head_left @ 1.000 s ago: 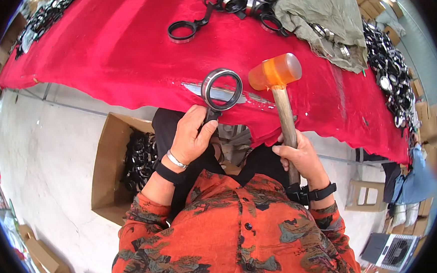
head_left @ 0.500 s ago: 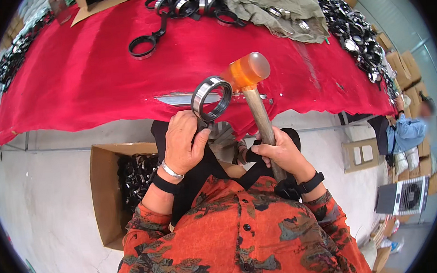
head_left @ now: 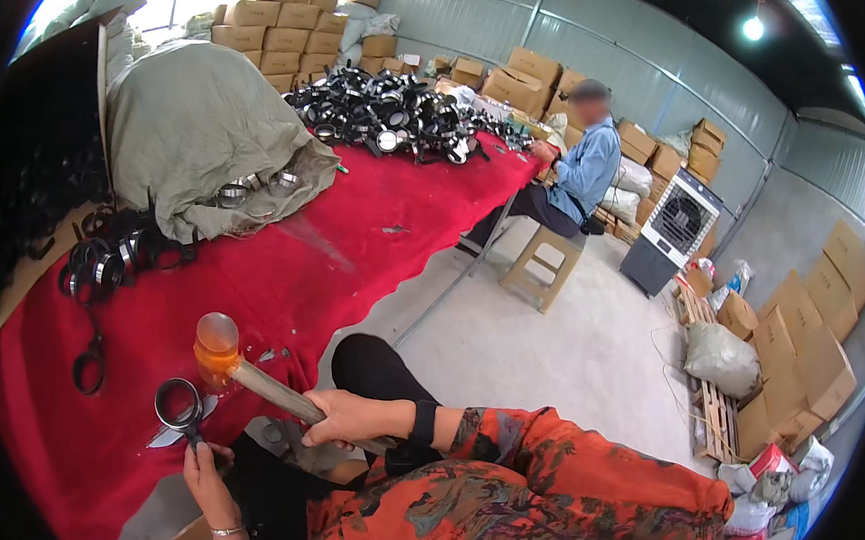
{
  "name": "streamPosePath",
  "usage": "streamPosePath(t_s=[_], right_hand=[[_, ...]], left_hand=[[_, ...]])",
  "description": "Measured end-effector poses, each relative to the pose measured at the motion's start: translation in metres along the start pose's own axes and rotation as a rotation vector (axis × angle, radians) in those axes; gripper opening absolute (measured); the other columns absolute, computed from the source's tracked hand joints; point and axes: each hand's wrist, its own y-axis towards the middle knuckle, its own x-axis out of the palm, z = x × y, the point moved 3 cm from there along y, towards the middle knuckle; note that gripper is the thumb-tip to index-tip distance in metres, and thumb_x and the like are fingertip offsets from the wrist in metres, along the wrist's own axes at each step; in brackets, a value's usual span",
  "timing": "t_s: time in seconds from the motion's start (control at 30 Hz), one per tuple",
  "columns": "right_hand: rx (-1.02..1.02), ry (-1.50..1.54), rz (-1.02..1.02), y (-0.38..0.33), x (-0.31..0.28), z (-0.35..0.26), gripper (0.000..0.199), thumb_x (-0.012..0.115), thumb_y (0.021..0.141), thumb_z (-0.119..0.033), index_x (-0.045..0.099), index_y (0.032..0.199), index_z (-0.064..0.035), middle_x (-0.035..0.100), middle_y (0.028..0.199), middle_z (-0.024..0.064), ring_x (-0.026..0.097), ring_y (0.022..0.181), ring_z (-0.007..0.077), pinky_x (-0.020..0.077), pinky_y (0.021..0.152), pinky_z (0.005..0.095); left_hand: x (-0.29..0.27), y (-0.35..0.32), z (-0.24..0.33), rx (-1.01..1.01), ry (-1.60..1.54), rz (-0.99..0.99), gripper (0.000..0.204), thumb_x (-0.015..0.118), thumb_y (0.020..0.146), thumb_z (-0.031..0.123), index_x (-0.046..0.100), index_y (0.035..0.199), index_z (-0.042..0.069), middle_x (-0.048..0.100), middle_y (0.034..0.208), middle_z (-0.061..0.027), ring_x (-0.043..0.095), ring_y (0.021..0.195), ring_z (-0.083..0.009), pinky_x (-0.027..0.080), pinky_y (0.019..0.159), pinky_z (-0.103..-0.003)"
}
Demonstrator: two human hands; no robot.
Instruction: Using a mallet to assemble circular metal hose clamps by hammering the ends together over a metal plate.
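Note:
My left hand [head_left: 208, 485] is closed on the short black handle of a handled ring [head_left: 193, 423], a black round frame with a silver metal band. The ring is held up over the near edge of the red cloth-covered table [head_left: 285, 284]. My right hand [head_left: 350, 417] grips the wooden handle of a mallet [head_left: 273, 389], whose translucent orange head sits just above and to the right of the ring. A small gap shows between the head and the ring. Farther left on the cloth lies another black handled ring [head_left: 88, 371], beside a cluster of similar rings [head_left: 106, 270].
A grey-green cloth [head_left: 200, 116] covers more metal rings. Beyond it rises a heap of black and silver parts [head_left: 383, 115]. A person in blue [head_left: 588, 166] sits at the table's far end on a stool [head_left: 541, 268]. An air cooler [head_left: 670, 226], cartons [head_left: 805, 361] and sacks stand to the right.
The view has swung to the right, bringing the seated person and stacked cartons into fuller sight. Both hands keep hold of the same ring and mallet, now lower left in the picture.

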Motion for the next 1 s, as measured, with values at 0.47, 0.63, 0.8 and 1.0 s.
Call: streamPosePath(t_s=[0.47,0.63,0.8,1.0], right_hand=[[-0.054,-0.12,-0.099,0.015,-0.017,0.004,0.044,0.073,0.078,-0.024,0.052,0.11,-0.0026,0.054,0.071,0.003,0.052,0.051,0.0087,0.0438,0.044,0.0249],[0.024,0.091,-0.073,-0.002,-0.043,-0.021,0.03,0.071,0.08,-0.02,0.053,0.098,-0.0043,0.049,0.063,-0.0012,0.048,0.048,0.0067,0.0398,0.042,0.0226],[-0.139,0.02,-0.068,0.012,-0.037,-0.069,0.035,0.071,0.08,-0.019,0.051,0.103,-0.0004,0.05,0.068,0.0,0.047,0.048,0.0056,0.0389,0.042,0.0218],[-0.305,-0.431,-0.018,0.067,-0.022,-0.072,0.039,0.069,0.078,-0.02,0.048,0.098,0.0052,0.053,0.07,0.0162,0.058,0.068,0.0234,0.0456,0.06,0.0395]], left_hand=[[-0.005,-0.018,0.011,0.092,0.174,0.204,0.034,0.046,0.097,0.035,0.056,0.1,0.003,0.057,0.073,-0.003,0.055,0.068,-0.0121,0.044,0.063,-0.026],[0.026,0.001,0.015,0.051,0.095,0.129,0.026,0.047,0.097,0.027,0.057,0.093,0.003,0.061,0.073,-0.0043,0.058,0.069,-0.0122,0.046,0.064,-0.025],[0.013,-0.013,0.015,-0.013,0.096,0.188,0.025,0.046,0.097,0.026,0.055,0.097,0.004,0.059,0.077,-0.0039,0.058,0.073,-0.0127,0.048,0.068,-0.028],[0.015,-0.012,0.021,0.006,0.153,0.149,0.027,0.045,0.098,0.028,0.055,0.103,0.003,0.06,0.078,-0.0035,0.058,0.075,-0.0122,0.047,0.07,-0.027]])
